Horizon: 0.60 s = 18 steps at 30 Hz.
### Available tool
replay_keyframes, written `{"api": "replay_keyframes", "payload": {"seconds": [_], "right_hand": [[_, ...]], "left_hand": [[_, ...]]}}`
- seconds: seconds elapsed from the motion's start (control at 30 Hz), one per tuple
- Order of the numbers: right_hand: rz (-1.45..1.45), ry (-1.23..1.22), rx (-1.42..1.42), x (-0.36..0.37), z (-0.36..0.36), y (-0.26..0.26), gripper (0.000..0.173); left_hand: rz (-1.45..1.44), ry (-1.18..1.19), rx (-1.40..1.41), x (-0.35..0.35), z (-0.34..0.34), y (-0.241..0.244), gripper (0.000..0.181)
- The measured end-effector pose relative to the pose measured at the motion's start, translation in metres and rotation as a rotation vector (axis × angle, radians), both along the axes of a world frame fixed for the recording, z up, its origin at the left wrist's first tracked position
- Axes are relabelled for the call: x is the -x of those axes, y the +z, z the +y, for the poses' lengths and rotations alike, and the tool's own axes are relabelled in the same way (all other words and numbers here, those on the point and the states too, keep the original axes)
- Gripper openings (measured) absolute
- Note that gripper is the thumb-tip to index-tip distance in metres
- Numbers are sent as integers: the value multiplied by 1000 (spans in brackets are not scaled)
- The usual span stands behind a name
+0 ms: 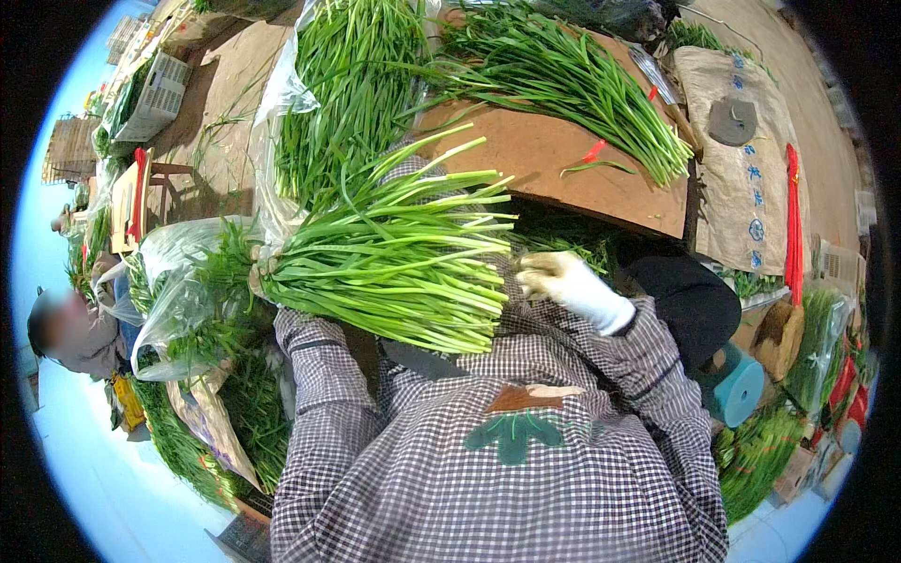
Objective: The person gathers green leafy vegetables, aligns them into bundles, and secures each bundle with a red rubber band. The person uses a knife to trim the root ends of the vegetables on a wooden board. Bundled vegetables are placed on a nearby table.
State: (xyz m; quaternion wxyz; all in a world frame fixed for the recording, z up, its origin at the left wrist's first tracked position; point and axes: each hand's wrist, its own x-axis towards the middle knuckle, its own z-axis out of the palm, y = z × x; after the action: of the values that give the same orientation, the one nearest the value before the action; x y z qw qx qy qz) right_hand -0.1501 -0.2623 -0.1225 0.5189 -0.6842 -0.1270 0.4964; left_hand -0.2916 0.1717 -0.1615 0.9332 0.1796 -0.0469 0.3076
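A loose bunch of garlic chives (pixel 408 260) lies across my lap, pale cut stems pointing right. My left hand (pixel 262 271), in a soiled glove, grips its leafy end; the bunch covers part of that hand. Just beyond the stem ends is my right hand (pixel 563 281), in a white glove with dirty fingertips. Its fingers are bent inward, and whether anything is between them is unclear. Ahead, a bundle of chives (pixel 563 84) rests on a brown board (pixel 507 151). A short red tie (pixel 595 150) lies there beside a single loose leaf.
Plastic sheeting (pixel 267 155) borders a large heap of chives (pixel 345 105) ahead left. A clear plastic bag (pixel 176 281) of greens stands at left. On the right are a woven sack (pixel 746 190), hanging red ties (pixel 793 218) and a blue roll (pixel 739 387). A person (pixel 84 331) is far left.
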Motion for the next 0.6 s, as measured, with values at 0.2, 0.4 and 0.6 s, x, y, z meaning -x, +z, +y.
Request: {"api": "replay_keyframes", "payload": {"seconds": [0.2,0.4,0.6], "right_hand": [[158,-249,-195,50,36,-12,25],[-126,-531,39,-11,-36,-16,15],[85,-170,-77,-58,46,-20,28]], "left_hand": [[1,10,-7,2,3,2,5],[-18,23,-7,2,10,5,6],[-40,39,-2,5,6,7,7]]}}
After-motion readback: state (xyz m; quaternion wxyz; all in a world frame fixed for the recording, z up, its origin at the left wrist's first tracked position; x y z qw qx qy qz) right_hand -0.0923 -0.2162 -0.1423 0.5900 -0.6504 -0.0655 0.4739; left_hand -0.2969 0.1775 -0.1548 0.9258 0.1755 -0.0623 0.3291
